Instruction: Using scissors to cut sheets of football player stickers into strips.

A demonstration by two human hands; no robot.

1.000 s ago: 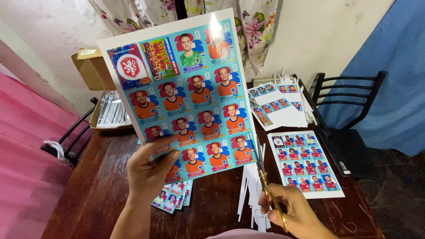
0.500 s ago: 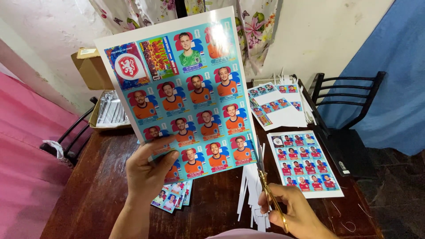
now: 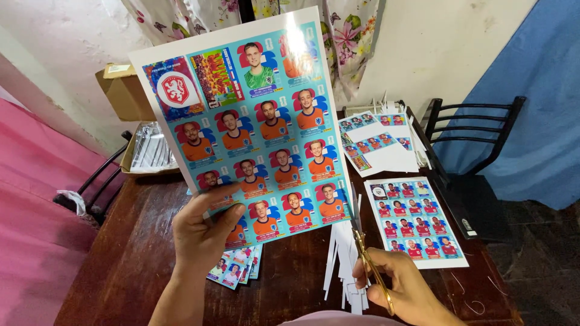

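Note:
My left hand (image 3: 202,232) holds up a large printed sheet (image 3: 254,127) of blue sticker cards showing players in orange shirts, thumb across its lower left corner. My right hand (image 3: 402,287) grips gold-handled scissors (image 3: 365,253), whose blades point up at the sheet's lower right edge. White cut-off paper strips (image 3: 341,265) lie on the brown wooden table (image 3: 133,253) under the scissors. A small stack of cut cards (image 3: 232,268) rests below the raised sheet.
A sheet of red-shirted cards (image 3: 417,223) lies at the right, with more partly cut sheets (image 3: 377,142) behind it. A cardboard box (image 3: 124,93) and a tray of clear sleeves (image 3: 148,151) stand at the back left. A black chair (image 3: 477,157) is at the right.
The raised sheet has shifted very slightly upward; both hands stay about where they were.

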